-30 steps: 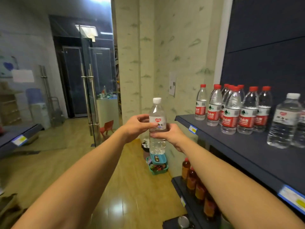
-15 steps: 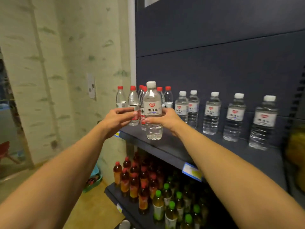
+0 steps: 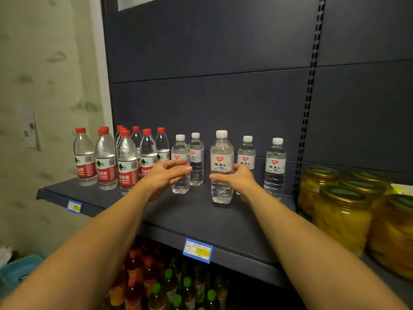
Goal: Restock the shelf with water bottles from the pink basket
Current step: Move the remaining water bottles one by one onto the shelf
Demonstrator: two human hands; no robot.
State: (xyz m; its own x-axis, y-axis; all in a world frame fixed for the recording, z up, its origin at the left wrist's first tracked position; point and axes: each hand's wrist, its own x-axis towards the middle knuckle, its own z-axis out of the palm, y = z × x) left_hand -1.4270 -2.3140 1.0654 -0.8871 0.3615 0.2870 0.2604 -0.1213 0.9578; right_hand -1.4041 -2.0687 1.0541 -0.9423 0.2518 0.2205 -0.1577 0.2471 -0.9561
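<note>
At centre frame, the right hand [image 3: 238, 179] grips a white-capped water bottle [image 3: 221, 166] standing upright on the dark shelf [image 3: 201, 211]. The left hand [image 3: 166, 175] hovers with relaxed fingers, holding nothing, just in front of another white-capped bottle [image 3: 180, 153]. Red-capped bottles [image 3: 127, 162] stand at left.

jars [image 3: 342, 215] with gold lids, filled with yellow fruit, stand in a group at the right, past a slotted upright rail [image 3: 309, 95]. below, on a lower level, bottles of red drink [image 3: 134, 280] stand beside green-capped bottles [image 3: 176, 298]. a blue and yellow price tag [image 3: 197, 250] hangs above them. at the left a patterned pale wall [image 3: 44, 86] and a teal tub [image 3: 17, 268] near the floor.
</note>
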